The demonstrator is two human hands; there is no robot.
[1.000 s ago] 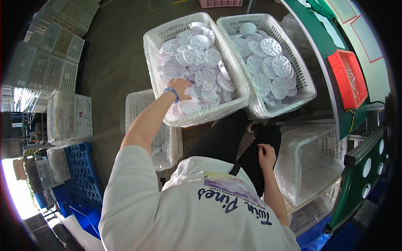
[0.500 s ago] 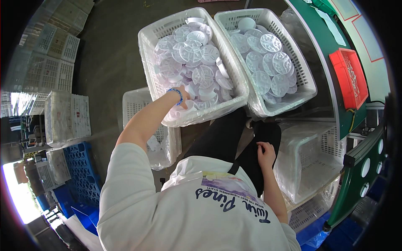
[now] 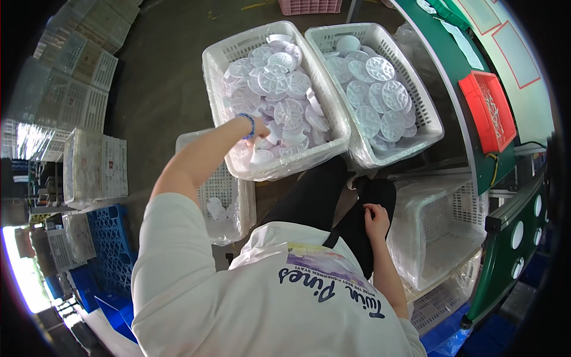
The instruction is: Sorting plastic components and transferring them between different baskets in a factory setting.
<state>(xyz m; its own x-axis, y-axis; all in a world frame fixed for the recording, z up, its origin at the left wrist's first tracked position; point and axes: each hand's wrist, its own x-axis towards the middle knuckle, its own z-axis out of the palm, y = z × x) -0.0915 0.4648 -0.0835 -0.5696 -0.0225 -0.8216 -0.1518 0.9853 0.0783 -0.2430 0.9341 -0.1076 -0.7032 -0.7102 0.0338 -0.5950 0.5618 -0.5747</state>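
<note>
Your left hand (image 3: pixel 260 132) is down among the white discs (image 3: pixel 272 81) in the crate (image 3: pixel 303 165) at upper centre; I cannot tell whether it pinches one. Your right hand (image 3: pixel 377 223) rests slack, unclenched on your thigh (image 3: pixel 378 191), right of centre.

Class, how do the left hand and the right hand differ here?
The left hand is among white plastic pieces in a basket; the right hand rests on a black trouser leg. The left hand has a blue bracelet at its wrist; the right hand shows none. Both are ungloved.
</note>
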